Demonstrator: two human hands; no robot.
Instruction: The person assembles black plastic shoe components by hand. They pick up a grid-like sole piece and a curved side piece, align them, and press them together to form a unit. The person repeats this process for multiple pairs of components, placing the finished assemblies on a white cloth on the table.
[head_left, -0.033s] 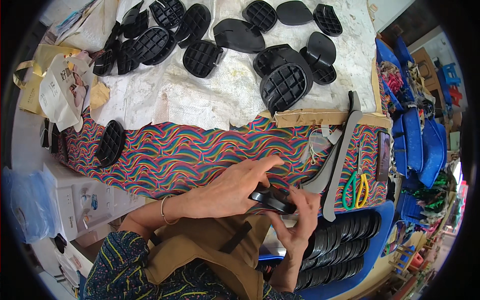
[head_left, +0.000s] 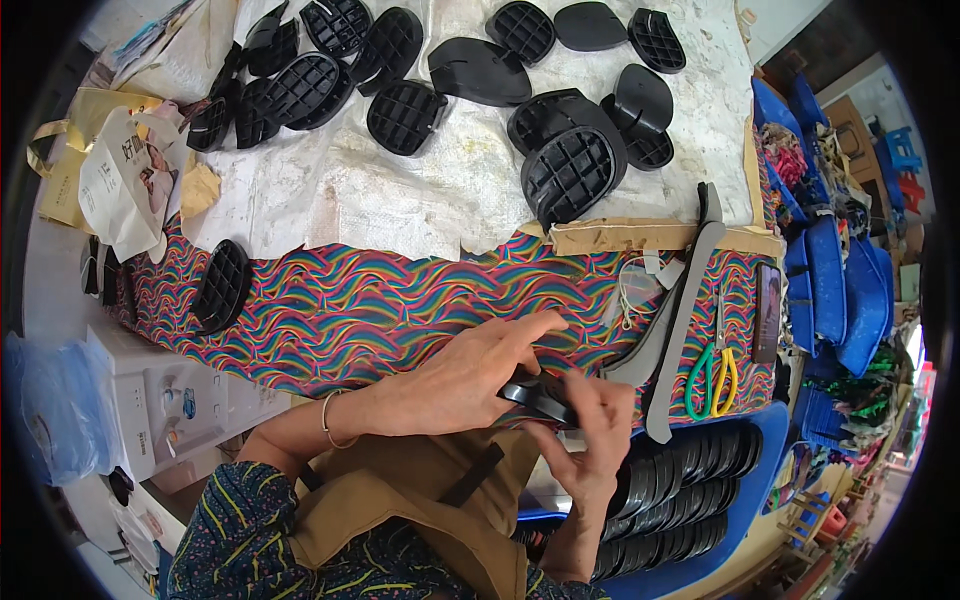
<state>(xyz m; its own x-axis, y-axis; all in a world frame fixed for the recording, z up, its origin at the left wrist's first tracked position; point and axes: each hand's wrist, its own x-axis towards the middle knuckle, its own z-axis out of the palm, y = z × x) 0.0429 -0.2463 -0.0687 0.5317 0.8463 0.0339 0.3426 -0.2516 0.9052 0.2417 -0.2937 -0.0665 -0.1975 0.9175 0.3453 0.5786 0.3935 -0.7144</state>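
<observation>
My left hand (head_left: 482, 365) is closed round a black moulded piece (head_left: 540, 402) with a glossy curved edge, held over the near edge of the table. Its palm hides much of the piece. My right hand (head_left: 590, 430) is at the other end of the same piece, thumb below and fingers curled over the top, slightly smeared by motion. Beyond my hands, several black moulded pieces with gridded undersides (head_left: 568, 172) lie on a white woven sheet (head_left: 400, 200). One gridded piece (head_left: 222, 287) sits alone at the left, on the wavy multicoloured cloth (head_left: 380, 300).
Right of my hands lie long grey curved strips (head_left: 680, 330), scissors with green and yellow handles (head_left: 712, 380) and a phone (head_left: 767, 313). Rows of black pieces fill a blue tub (head_left: 765, 450) below. Bags (head_left: 125, 180) stand at far left; a brown apron (head_left: 400, 490) covers my lap.
My right hand has shifted slightly left along the black piece, its fingers moving over the end. My left hand and the things on the table look the same.
</observation>
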